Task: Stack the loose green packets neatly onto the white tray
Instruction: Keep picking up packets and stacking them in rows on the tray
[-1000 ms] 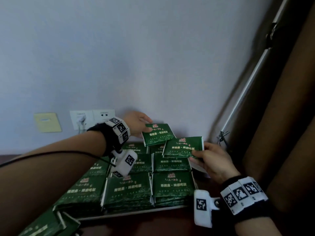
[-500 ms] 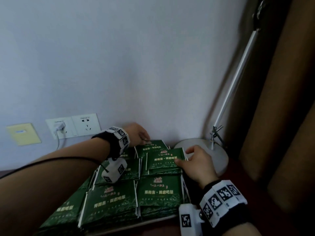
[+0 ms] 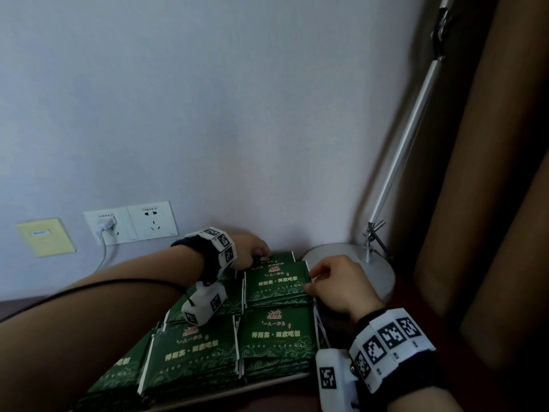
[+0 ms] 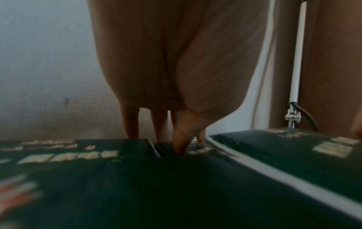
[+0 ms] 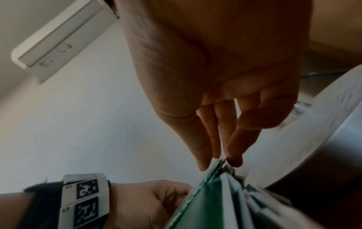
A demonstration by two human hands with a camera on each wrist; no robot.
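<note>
Green packet (image 3: 276, 282) atop the middle stack is pinched at its right edge between thumb and fingertips (image 5: 235, 159) of the right hand (image 3: 344, 285). Fingers (image 4: 130, 124) of the left hand (image 3: 251, 252), nearly straight and slightly apart, press their tips onto the farthest packet (image 3: 279, 257) by the wall (image 3: 267, 114). Both packets lie on the white tray (image 3: 252, 387), beside a lamp base (image 3: 356, 263).

We find a dark reddish-brown table (image 3: 20, 307) set against the wall, with only narrow strips of its surface showing at the left, the right and the near edge. Two items rest directly on it. The white tray (image 3: 267, 383) takes up the middle. Stacks of green packets (image 3: 276, 331) cover it, so we see only its front rim. A round silvery lamp base (image 3: 377, 272) stands just beside the tray's far right corner. We cannot tell whether the two touch.
</note>
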